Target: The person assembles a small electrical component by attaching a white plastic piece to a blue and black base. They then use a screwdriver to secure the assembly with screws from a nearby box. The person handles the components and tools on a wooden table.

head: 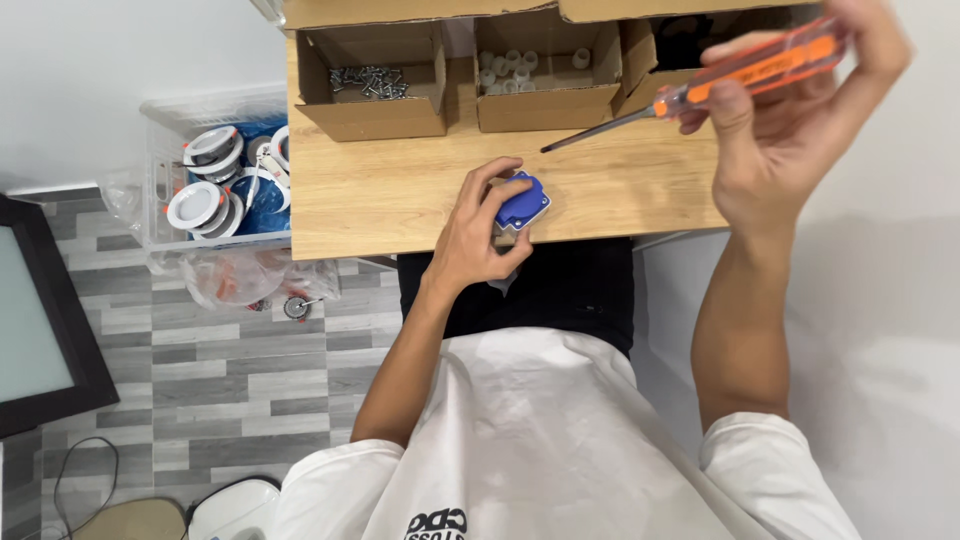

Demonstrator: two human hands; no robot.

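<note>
Near the frame's centre, our left hand [478,232] pins the blue plastic square part [522,203] to the wooden surface [390,175]; our right hand [790,120] grips the orange-handled screwdriver [700,90] — keep the part steady.

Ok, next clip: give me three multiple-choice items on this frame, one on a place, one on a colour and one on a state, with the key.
1. Where does the blue part sit?
A. in a cardboard box
B. on the wooden table near its front edge
C. on the floor

2. What colour is the screwdriver handle?
A. orange and clear
B. green
C. black

3. What is the right hand doing?
A. resting flat on the table
B. reaching into a box
C. raised, closed on the screwdriver

Key:
1 B, the left hand holds it down on the table by the near edge.
2 A, the handle shows orange through clear plastic.
3 C, the fingers wrap the handle above the table, with the shaft pointing down toward the part.
</note>
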